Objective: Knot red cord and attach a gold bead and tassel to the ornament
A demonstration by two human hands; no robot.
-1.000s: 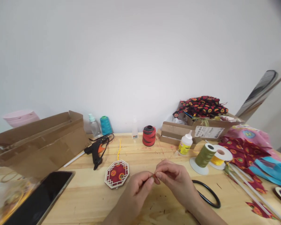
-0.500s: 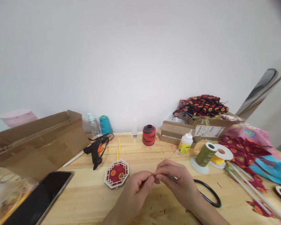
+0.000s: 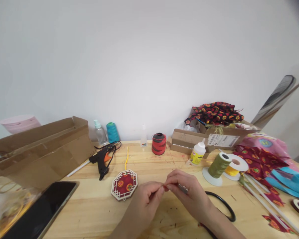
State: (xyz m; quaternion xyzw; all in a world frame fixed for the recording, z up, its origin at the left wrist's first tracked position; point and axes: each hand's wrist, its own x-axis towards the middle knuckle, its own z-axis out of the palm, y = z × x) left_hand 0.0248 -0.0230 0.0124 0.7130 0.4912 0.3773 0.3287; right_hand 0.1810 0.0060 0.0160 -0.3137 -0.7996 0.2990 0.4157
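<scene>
- Two hands are at the lower centre of the frame, the left hand (image 3: 147, 200) and the right hand (image 3: 189, 191), their fingertips meeting.
- One octagonal ornament (image 3: 124, 185), patterned red inside a pale lattice, lies on the counter (image 3: 87, 212) left of the left hand.
- Four spools: a teal spool (image 3: 112, 132) left of centre, a red spool (image 3: 158, 145) near the middle, and a green spool (image 3: 218, 166) and a yellow spool (image 3: 231, 171) side by side at right.
- Three bottles: a pump bottle (image 3: 101, 135) beside the teal one, a small clear bottle (image 3: 143, 137) near the wall, and a yellow-labelled bottle (image 3: 197, 154) right of centre.
- One black glue gun (image 3: 101, 162) at centre left; one phone (image 3: 40, 212) at lower left.
- One black hoop (image 3: 226, 205), partly hidden by the right forearm.
- At least two white sticks (image 3: 265, 203) at lower right.
- One small reddish piece (image 3: 166, 189) sits right at the fingertips, between the hands. The fingers of both hands are pinched together on it; they cover most of it, so its shape cannot be told.
</scene>
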